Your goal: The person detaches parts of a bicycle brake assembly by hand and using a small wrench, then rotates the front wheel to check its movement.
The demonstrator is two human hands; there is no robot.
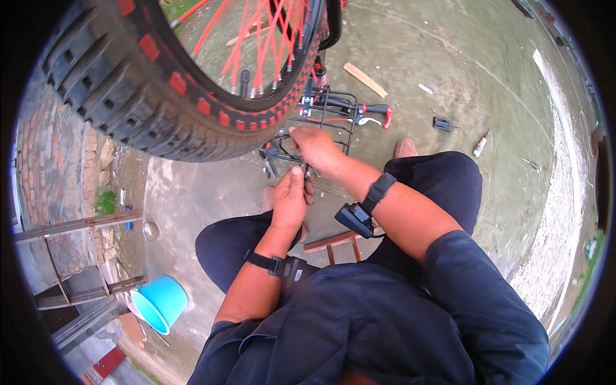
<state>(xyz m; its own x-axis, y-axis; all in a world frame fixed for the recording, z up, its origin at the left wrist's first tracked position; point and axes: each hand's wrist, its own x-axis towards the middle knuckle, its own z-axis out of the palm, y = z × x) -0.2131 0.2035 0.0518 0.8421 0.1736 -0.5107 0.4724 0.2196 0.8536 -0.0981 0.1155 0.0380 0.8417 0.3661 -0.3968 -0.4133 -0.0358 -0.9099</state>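
Note:
A bicycle stands with its knobbly tyre (186, 122) and red spokes close above my hands. Below the wheel is a black wire rack (346, 122), beside a handlebar grip (375, 109) with a silver brake lever (369, 121). My right hand (316, 151) is closed at the near end of the rack, its fingertips against the black frame. Just below it, my left hand (292, 197) is closed, thumb up and fingers curled. A small dark part shows between the two hands, too small to name. The inner fingers are partly hidden.
On the concrete to the right lie a wooden strip (366, 80), a black pedal-like block (442, 123) and a white tube (480, 144). A low wooden stool (332, 244) sits between my legs. A blue bucket (168, 301) and a metal frame (83, 224) are at left.

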